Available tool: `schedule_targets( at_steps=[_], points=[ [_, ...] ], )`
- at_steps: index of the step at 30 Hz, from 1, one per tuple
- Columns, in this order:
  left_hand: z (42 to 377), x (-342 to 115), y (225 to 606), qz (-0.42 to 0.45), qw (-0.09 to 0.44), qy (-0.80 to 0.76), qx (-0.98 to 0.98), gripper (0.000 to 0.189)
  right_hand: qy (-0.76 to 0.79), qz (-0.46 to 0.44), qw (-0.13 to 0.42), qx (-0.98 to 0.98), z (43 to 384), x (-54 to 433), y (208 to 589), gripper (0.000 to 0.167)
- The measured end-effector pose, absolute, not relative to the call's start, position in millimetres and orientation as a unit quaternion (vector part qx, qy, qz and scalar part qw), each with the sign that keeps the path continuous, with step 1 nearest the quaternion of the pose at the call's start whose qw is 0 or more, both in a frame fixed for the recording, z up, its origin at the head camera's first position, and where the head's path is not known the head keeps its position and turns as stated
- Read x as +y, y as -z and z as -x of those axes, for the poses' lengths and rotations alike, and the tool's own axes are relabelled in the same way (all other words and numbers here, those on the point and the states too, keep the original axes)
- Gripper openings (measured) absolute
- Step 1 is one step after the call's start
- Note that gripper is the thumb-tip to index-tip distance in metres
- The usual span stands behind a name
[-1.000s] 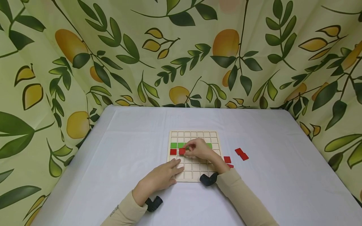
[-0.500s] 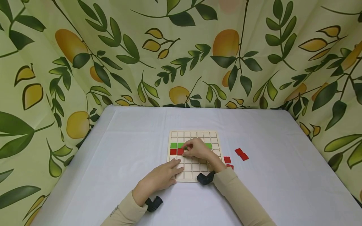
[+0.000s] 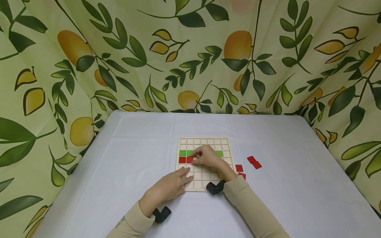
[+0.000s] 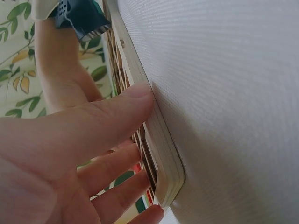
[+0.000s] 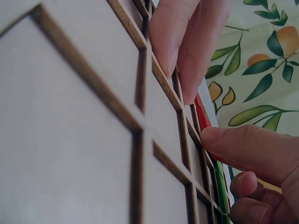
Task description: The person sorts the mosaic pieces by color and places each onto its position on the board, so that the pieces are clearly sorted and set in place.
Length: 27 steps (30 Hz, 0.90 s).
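Note:
A pale wooden grid board (image 3: 197, 184) lies on the white table. Green tiles (image 3: 183, 153) fill part of one row, and a red tile (image 3: 182, 160) sits in the leftmost cell just below. Beside it, my right hand (image 3: 209, 157) pinches a second red tile (image 3: 189, 160) with thumb and index finger, the tile lying level in its cell. In the right wrist view the thumb (image 5: 243, 144) touches the red tile (image 5: 202, 114). My left hand (image 3: 169, 185) rests its spread fingers on the board's lower left, its thumb (image 4: 135, 100) against the board's edge.
Several loose red tiles lie right of the board: one tile (image 3: 239, 168) close to its edge, another tile (image 3: 242, 176) partly behind the right forearm, and a touching pair (image 3: 254, 162) farther out. A leaf-and-fruit patterned curtain (image 3: 190, 66) hangs behind the table (image 3: 143, 148).
My right hand has shifted slightly left, and the red tile in it has moved left into the second cell and now lies level there. The left hand stays where it was.

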<state>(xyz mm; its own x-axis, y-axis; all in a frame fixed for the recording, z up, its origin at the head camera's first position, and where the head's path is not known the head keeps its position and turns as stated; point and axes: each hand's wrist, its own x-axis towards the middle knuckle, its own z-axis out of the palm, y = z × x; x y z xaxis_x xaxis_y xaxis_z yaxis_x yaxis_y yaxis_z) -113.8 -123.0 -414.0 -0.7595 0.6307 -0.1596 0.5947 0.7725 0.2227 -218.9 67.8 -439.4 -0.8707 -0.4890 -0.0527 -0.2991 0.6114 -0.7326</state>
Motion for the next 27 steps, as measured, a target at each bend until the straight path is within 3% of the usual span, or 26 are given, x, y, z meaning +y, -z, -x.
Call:
schedule_targets(
  at_steps=[27],
  points=[
    [114.2,-122.6,414.5,-0.325,0.114,-0.080,0.936,0.050,0.402,0.215,0.142,0.879,213.7,71.8,436.5,0.023]
  ],
)
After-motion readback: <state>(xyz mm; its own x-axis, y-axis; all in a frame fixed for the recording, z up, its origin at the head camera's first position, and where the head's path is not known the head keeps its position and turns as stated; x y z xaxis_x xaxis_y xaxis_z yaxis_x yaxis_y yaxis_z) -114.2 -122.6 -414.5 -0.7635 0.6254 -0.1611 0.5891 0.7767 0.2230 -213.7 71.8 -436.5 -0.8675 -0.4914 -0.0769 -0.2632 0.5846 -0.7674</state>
